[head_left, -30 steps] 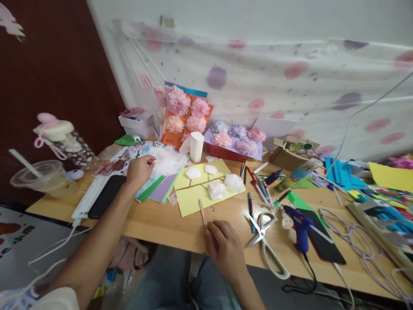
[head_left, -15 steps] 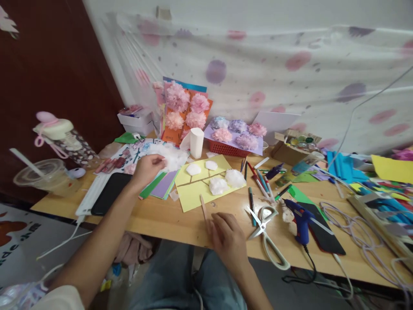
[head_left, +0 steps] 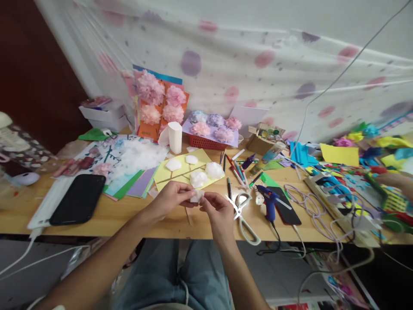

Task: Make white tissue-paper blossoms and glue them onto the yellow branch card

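Note:
My left hand and my right hand meet over the front of the table, fingertips pinching a small tuft of white cotton between them. Just beyond lies a yellow card with brown branch lines. Two fluffy cotton puffs sit on its right part, and two flatter white shapes on its left and upper part. A loose heap of white cotton rests to the left on a printed sheet. Partly hidden below my hands is a thin wooden stick.
Scissors, a blue glue gun and several pens lie right. A black phone is left, beside coloured paper. Behind stands a red basket with paper flowers. Another person's hand reaches in at far right.
My left hand has come from the cotton heap to the middle. My right hand has risen from the table edge by the stick to meet it. The view has turned right.

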Demonstrator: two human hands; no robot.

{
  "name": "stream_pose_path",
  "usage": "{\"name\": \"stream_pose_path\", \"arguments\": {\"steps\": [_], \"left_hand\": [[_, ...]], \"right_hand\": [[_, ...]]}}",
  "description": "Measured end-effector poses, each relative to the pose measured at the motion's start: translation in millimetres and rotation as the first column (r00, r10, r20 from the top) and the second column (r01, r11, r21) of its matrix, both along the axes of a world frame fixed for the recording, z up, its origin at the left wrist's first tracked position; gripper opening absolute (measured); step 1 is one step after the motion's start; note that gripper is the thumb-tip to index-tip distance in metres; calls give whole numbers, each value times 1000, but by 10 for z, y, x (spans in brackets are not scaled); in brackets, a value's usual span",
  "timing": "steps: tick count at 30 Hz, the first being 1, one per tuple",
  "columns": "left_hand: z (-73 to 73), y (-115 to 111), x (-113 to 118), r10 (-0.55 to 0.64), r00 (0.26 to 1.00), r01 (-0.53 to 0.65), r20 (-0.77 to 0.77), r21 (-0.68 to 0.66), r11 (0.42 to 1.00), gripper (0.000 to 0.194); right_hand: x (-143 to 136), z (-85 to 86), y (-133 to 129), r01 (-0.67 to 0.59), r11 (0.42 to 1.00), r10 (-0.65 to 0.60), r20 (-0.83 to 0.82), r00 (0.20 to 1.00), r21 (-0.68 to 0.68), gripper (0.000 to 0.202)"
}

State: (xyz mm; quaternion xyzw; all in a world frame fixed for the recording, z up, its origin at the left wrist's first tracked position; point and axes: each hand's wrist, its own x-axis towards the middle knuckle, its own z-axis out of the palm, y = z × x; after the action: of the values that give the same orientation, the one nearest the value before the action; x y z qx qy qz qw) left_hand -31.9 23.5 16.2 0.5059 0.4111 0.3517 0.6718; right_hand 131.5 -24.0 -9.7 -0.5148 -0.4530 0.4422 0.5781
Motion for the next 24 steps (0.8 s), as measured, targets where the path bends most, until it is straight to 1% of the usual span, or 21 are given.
{"name": "stream_pose_path", "arguments": {"steps": [3, 5, 6, 8, 9, 11, 12, 14, 20, 22, 24], "left_hand": [[-30, -29, 32, 15, 1000, -15, 22, -23, 1000, 34], [-18, -48, 40, 27, 998, -25, 48, -55, 998, 33], [-6, -56, 42, 35, 997, -31, 64, -74, 997, 33], [17, -70, 46, 41, 995, -31, 95, -103, 994, 34], [25, -76, 49, 41, 994, -29, 105, -111, 993, 33], [28, -87, 58, 40, 993, -27, 108, -120, 992, 32], [23, -92, 63, 39, 994, -26, 104, -123, 992, 32], [8, -102, 75, 43, 994, -31, 97, -125, 992, 33], [-32, -127, 111, 76, 993, -63, 86, -142, 988, 39], [-32, -140, 123, 92, 992, -79, 86, -145, 986, 42], [-25, -155, 135, 97, 991, -84, 91, -146, 986, 45]], "right_hand": [[2, -12, -49, 43, 994, -54, 113, 992, 96, 17], [12, -13, -68, 29, 974, -82, 226, 971, 226, 12], [18, -16, -74, 14, 954, -106, 294, 950, 301, 13], [29, -30, -81, -16, 895, -192, 416, 889, 447, 20], [33, -41, -83, -28, 864, -240, 459, 855, 503, 24], [33, -70, -88, -51, 817, -306, 507, 806, 574, 28], [30, -86, -91, -59, 805, -322, 518, 793, 590, 29], [19, -113, -99, -63, 799, -331, 525, 784, 598, 32], [-31, -112, -119, 5, 788, -358, 451, 817, 615, 30], [-43, -104, -118, 12, 784, -366, 447, 817, 620, 31], [-47, -109, -113, 0, 768, -384, 460, 801, 640, 32]]}}
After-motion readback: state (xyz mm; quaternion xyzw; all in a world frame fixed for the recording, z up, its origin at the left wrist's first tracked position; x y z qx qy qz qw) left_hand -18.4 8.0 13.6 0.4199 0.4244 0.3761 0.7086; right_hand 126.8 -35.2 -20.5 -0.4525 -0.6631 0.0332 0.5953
